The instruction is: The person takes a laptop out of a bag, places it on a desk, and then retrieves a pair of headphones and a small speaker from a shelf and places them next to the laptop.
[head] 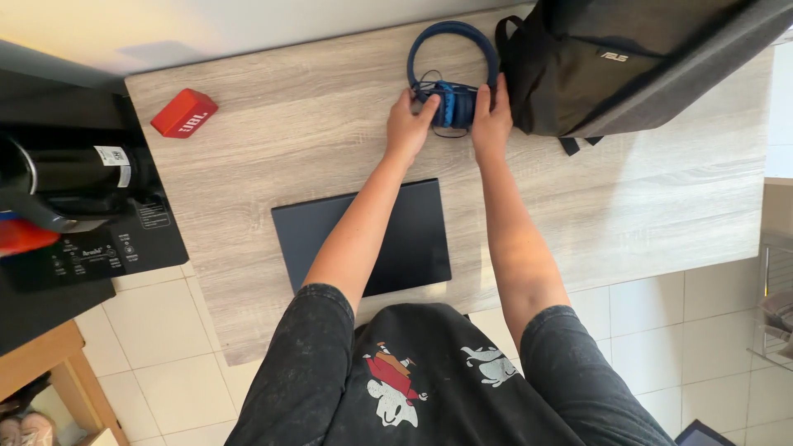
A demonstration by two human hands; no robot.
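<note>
A light wood-grain table (273, 132) stands on a floor of pale square tiles (165, 330), with a white wall along its far edge. The head view looks straight down on it.

Blue headphones (450, 78) lie near the far edge of the table, just left of a dark grey backpack (628, 66). The headband arches away from the person; the two ear cups are folded together at the near side, with a thin cable bunched around them.

The left hand (406, 125) rests against the left ear cup, fingers curled and closed on it. The right hand (492, 120) presses against the right ear cup, fingers extended upward along its side and touching it. Both hands hold the headphones between them. The right hand sits just beside the backpack's strap; whether it touches the strap cannot be told.

A closed dark laptop (405, 239) lies flat on the table nearer the person, below the forearms. The left forearm crosses above its lid.

A small red speaker (183, 112) rests on the left part of the table, well apart from the headphones.

To the left of the table, a black appliance (83, 206) with a control panel sits on a dark surface.

The person wears a dark short-sleeved shirt (429, 380) with a printed cartoon figure on the front.
</note>
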